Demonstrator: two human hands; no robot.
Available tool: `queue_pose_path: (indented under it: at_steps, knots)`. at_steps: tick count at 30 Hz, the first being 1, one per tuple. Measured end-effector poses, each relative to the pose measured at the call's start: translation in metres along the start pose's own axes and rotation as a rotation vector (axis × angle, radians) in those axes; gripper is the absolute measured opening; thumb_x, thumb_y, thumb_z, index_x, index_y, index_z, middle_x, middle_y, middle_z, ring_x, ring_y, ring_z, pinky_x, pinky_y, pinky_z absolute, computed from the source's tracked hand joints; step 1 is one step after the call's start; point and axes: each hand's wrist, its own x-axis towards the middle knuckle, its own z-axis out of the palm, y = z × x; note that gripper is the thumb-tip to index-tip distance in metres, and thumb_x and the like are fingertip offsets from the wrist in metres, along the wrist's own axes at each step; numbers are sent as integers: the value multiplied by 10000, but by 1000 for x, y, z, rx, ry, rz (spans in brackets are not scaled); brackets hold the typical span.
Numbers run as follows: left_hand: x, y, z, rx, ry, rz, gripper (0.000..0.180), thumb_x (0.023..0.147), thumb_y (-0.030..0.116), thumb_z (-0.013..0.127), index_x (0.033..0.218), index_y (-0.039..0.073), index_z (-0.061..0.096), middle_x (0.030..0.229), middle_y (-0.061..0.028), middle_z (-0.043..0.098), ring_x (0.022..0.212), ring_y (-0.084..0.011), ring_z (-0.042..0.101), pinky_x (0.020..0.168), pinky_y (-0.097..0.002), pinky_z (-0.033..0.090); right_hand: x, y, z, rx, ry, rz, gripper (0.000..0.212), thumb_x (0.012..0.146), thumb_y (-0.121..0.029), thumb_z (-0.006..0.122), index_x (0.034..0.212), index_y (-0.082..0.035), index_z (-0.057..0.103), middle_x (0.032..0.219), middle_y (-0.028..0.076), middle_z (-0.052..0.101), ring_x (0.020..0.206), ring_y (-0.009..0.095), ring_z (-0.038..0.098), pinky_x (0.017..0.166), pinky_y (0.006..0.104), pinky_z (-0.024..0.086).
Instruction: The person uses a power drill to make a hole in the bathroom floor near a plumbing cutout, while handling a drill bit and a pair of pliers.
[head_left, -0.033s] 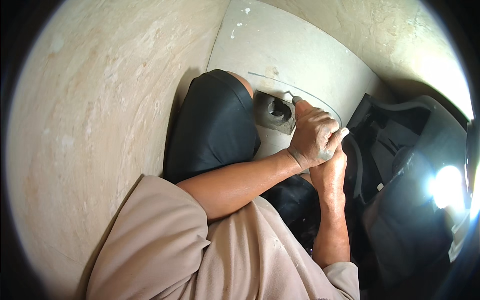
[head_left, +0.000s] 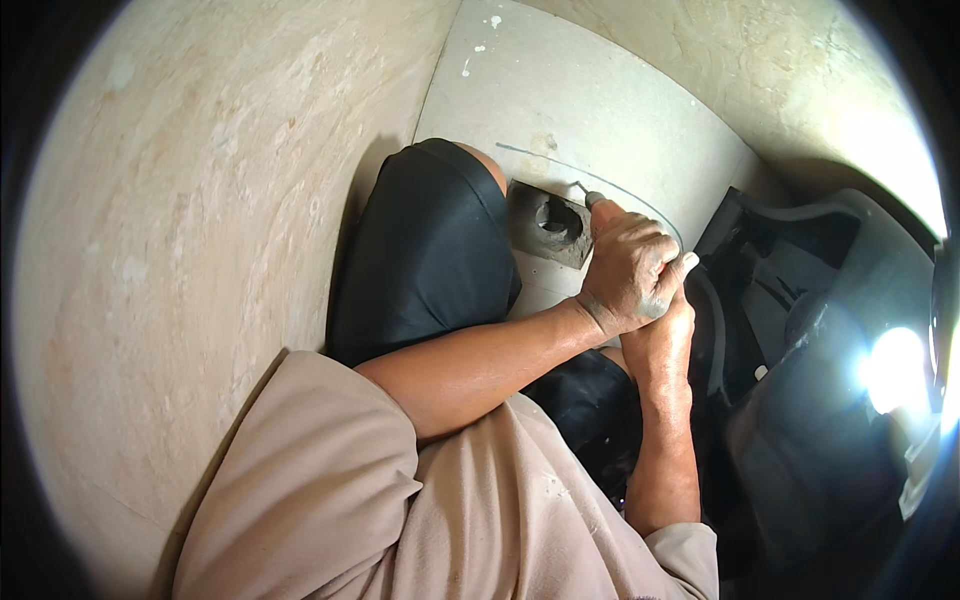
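Observation:
My left hand (head_left: 630, 265) is closed over my right hand (head_left: 665, 330), and the two are clasped around a hand tool with a thin, bent metal tip (head_left: 588, 194). Most of the tool's handle and the right hand's fingers are hidden in the grip. Its tip touches or hovers just over the pale floor tile (head_left: 590, 110); I cannot tell which. Beside the tip is a square cutout (head_left: 530, 240) with rough grey mortar and a round dark hole (head_left: 558, 218) in it. A curved dark line (head_left: 640, 200) runs across the tile beyond the tip.
My bent knee in black trousers (head_left: 420, 250) stands left of the cutout, against a beige marbled wall (head_left: 190, 230). Another marbled wall (head_left: 770, 60) rises at the back. A large dark plastic object (head_left: 850, 240) is at the right, near a bright light (head_left: 893, 372).

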Motion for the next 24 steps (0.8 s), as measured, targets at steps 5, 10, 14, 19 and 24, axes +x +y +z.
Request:
queue_pose_path:
  at_steps: [5,10,14,19,24]
  knots:
    - [-9,-5,6,21,69,-40,254,986,262,642,1088,34,595,1141,-167,552,1048,-337,524,1018,-475,410,-1,-5,-2,33,-1,52,434,912,-244,767,1203,36,608,1052,290,734,1055,458,712,884,465,568]
    - [-30,-31,9,-492,430,-1012,426,1054,395,455,1217,5,508,1100,-135,585,1038,-258,578,964,-409,467,-6,-1,5,-123,28,47,273,859,-106,706,1052,40,579,961,319,720,982,504,698,852,526,558]
    - [-37,-45,13,-655,315,-1384,416,1066,379,434,1247,20,543,1177,-94,626,1025,-210,620,905,-385,503,-10,7,9,-66,46,62,354,804,-57,729,1115,57,602,989,308,725,996,491,706,865,477,557]
    - [-25,-62,21,-792,326,-1527,498,1052,372,444,1396,22,532,1400,-142,598,1229,-252,615,1029,-398,496,-16,29,15,-10,85,34,359,797,-55,748,1113,53,615,1013,304,722,988,477,709,867,466,556]
    - [-28,-87,35,-812,388,-1527,504,1040,379,440,1396,36,539,1442,-150,581,1245,-265,617,1050,-432,495,-19,63,30,151,135,-26,340,796,-77,758,1075,49,609,960,285,721,939,447,718,852,454,552]
